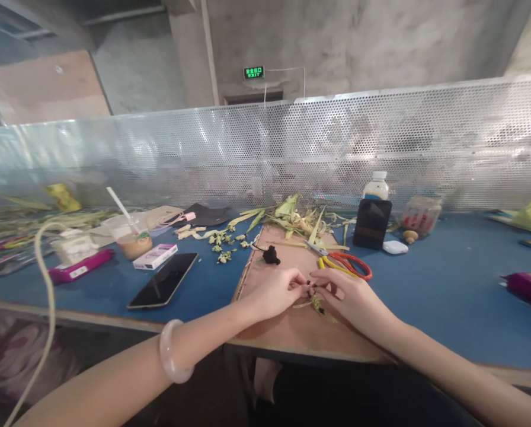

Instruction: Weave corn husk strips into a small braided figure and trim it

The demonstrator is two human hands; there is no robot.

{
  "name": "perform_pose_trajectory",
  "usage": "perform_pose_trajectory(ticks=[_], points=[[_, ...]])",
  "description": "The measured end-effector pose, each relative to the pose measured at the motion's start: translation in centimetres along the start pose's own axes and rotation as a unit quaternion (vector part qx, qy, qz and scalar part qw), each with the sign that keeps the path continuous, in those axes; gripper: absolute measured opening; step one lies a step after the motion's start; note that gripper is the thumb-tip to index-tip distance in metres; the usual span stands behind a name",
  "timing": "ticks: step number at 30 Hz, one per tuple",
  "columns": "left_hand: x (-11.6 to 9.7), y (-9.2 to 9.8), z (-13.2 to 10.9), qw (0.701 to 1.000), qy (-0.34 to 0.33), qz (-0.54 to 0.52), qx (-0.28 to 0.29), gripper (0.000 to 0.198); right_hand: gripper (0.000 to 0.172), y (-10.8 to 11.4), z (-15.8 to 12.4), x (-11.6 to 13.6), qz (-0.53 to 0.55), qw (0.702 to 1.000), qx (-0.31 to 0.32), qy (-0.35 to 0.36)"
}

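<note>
My left hand (287, 287) and my right hand (343, 290) meet fingertip to fingertip over a brown board (269, 326). Both pinch at a tiny dark bit whose kind is too small to make out. Just under the fingertips is a small yellow-green husk piece (316, 303) with dark spots; whether it hangs from them or lies on the board I cannot tell. Scissors (348, 265) with red and yellow handles lie right behind my right hand. A black tangled bundle (271, 255), perhaps thread, rests beyond my left hand.
Dry husks (296, 216) pile at the board's far end, small husk pieces (223, 240) to their left. On the blue table lie a phone (164, 281), a small box (155, 257), a drink cup (134, 243), a black-wrapped bottle (372, 222) and a white case (395, 247). A perforated metal screen (248, 154) stands behind.
</note>
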State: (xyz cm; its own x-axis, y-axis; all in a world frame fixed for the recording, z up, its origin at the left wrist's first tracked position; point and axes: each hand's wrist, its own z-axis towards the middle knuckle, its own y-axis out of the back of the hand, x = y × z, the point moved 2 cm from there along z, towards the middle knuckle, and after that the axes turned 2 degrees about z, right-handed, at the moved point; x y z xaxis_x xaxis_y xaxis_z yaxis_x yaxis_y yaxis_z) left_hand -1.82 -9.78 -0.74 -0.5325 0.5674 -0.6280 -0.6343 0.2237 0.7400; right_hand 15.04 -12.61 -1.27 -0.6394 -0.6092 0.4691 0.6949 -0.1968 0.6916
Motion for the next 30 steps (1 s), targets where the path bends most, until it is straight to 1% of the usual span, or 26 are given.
perform_pose_trajectory(ticks=[2, 4, 8, 11, 13, 17, 20, 23, 30], points=[[0.3, -0.2, 0.1, 1.000, -0.009, -0.003, 0.006, 0.021, 0.020, -0.1, -0.1, 0.4, -0.057, 0.995, 0.005, 0.085], [0.5, -0.2, 0.2, 1.000, -0.018, -0.015, 0.016, 0.023, 0.022, -0.2, -0.2, 0.7, -0.106, 0.984, 0.014, 0.143], [0.2, -0.1, 0.2, 0.999, -0.034, -0.031, 0.028, 0.024, 0.033, -0.2, -0.4, 1.1, -0.216, 0.951, 0.045, 0.215], [0.0, 0.2, 0.3, 0.998, -0.044, -0.041, 0.029, 0.024, 0.040, 0.0, -0.5, 1.4, -0.259, 0.927, 0.067, 0.264], [0.0, 0.2, 0.4, 0.998, -0.042, -0.043, 0.028, 0.025, 0.041, 0.3, -0.4, 1.5, -0.261, 0.924, 0.070, 0.272], [0.4, 0.1, 0.8, 0.998, -0.032, -0.050, 0.028, 0.025, 0.038, 0.6, 0.1, 1.4, -0.243, 0.933, 0.071, 0.255], [0.6, 0.0, 0.9, 0.997, -0.038, -0.064, 0.035, 0.023, 0.037, 0.7, 0.5, 1.4, -0.251, 0.928, 0.081, 0.263], [0.5, 0.1, 0.8, 0.995, -0.039, -0.080, 0.042, 0.022, 0.041, 0.7, 0.5, 1.4, -0.253, 0.923, 0.085, 0.279], [-0.4, 0.7, 0.5, 0.992, 0.010, -0.096, 0.078, 0.023, 0.052, 0.8, 0.2, 1.0, -0.245, 0.910, 0.079, 0.324]])
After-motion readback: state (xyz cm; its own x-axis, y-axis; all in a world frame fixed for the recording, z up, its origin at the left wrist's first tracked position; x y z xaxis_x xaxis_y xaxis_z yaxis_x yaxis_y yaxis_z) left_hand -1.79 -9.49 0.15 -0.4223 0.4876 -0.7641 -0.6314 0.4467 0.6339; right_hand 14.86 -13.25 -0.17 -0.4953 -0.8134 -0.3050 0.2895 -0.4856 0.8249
